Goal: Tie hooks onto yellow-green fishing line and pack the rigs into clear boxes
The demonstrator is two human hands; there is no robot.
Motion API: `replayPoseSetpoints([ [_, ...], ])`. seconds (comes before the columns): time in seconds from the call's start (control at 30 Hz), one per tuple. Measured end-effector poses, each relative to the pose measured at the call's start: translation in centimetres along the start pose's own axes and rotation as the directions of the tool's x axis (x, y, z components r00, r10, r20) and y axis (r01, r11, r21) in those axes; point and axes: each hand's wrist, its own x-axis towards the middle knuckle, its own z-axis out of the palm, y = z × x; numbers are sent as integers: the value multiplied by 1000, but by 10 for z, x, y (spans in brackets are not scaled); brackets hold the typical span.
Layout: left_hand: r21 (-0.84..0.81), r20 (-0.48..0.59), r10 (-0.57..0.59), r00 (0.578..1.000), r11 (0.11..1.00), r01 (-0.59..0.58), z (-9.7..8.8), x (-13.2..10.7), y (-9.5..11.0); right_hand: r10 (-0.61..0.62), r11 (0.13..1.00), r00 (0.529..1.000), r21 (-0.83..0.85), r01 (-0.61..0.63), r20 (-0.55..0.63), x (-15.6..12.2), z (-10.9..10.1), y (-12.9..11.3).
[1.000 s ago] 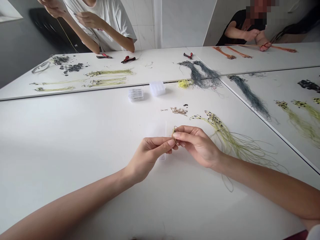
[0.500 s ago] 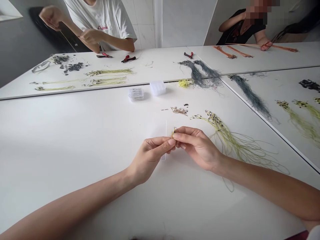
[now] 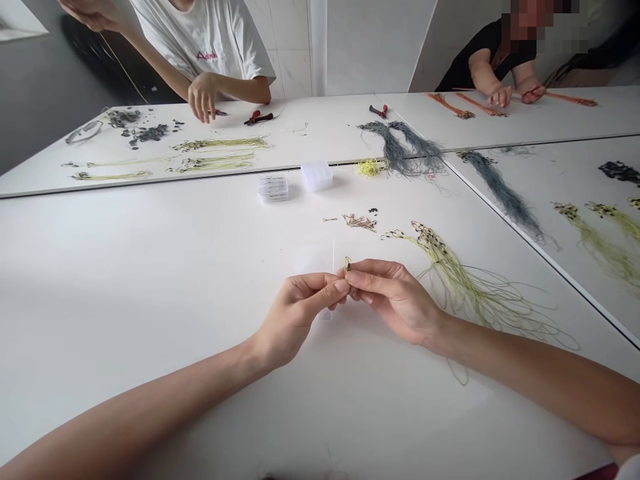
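Observation:
A small fishing hook (image 3: 347, 265) with yellow-green line on it stands up between my fingertips, which meet over the middle of the table. My left hand (image 3: 300, 307) pinches at its lower part, thumb against fingers. From the other side my right hand (image 3: 403, 297) grips it between thumb and forefinger; the fingers hide much of it. A clear plastic piece (image 3: 325, 313) lies under my hands, mostly covered. Beyond them are a small pile of brownish metal pieces (image 3: 359, 222) and tiny black bits (image 3: 373, 211). A bundle of hooks on yellow-green lines (image 3: 440, 257) spreads beside my right forearm.
Two clear plastic boxes (image 3: 317, 176) stand near the table seam. Grey line bundles (image 3: 395, 147), a yellow coil (image 3: 369, 167) and red-black pliers (image 3: 379, 111) lie farther back. Across the table, one person's hand (image 3: 203, 97) hangs over pliers; another person handles orange lines (image 3: 570, 98).
The hook now shows a little more above my fingertips; my hands have barely moved. The co-worker in white has raised one hand and lowered the other toward pliers. The other person's hand has come down.

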Motion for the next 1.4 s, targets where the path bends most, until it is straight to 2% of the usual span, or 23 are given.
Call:
replayPoseSetpoints([
  [0.27, 39, 6, 2, 1000, 999, -2, 0, -1, -1, 18, 1000, 1000, -24, -18, 17, 0, 1, -7],
  [0.33, 139, 6, -5, 1000, 990, 4, 0, -2, 4, 12, 996, 1000, -92, -12, -1, 1, -1, -10],
  [0.4, 333, -18, 0, 1000, 943, 6, -2, -3, 11, 21, 982, 999, -188, -26, -26, 2, -5, -15],
  [0.43, 447, -44, 26, 999, 894, -4, -3, -3, 13, 36, 971, 999, -236, -42, -31, 2, -7, -18],
  [0.5, 642, -90, 150, 985, 765, -58, -7, -3, 17, 80, 945, 997, -318, -79, -10, 4, -11, -23],
  [0.57, 765, -56, 320, 946, 622, -165, -13, -1, 19, 138, 920, 990, -376, -114, 38, 5, -15, -27],
  [0.67, 846, 157, 486, 860, 383, -371, -21, 4, 20, 218, 895, 970, -418, -156, 106, 6, -18, -30],
  [0.73, 847, 303, 489, 818, 254, -466, -25, 6, 21, 255, 888, 955, -429, -168, 153, 5, -18, -30],
  [0.8, 837, 394, 440, 807, 189, -513, -28, 7, 23, 273, 884, 942, -436, -166, 194, 5, -18, -30],
  [0.97, 828, 478, 354, 804, 124, -546, -35, 10, 25, 263, 891, 942, -429, -152, 211, 7, -20, -29],
  [1.13, 817, 499, 378, 780, 95, -569, -39, 14, 23, 254, 903, 946, -400, -157, 202, 9, -22, -26],
  [1.4, 814, 512, 378, 771, 75, -577, -39, 13, 22, 291, 914, 940, -340, -219, 177, 8, -19, -26],
])
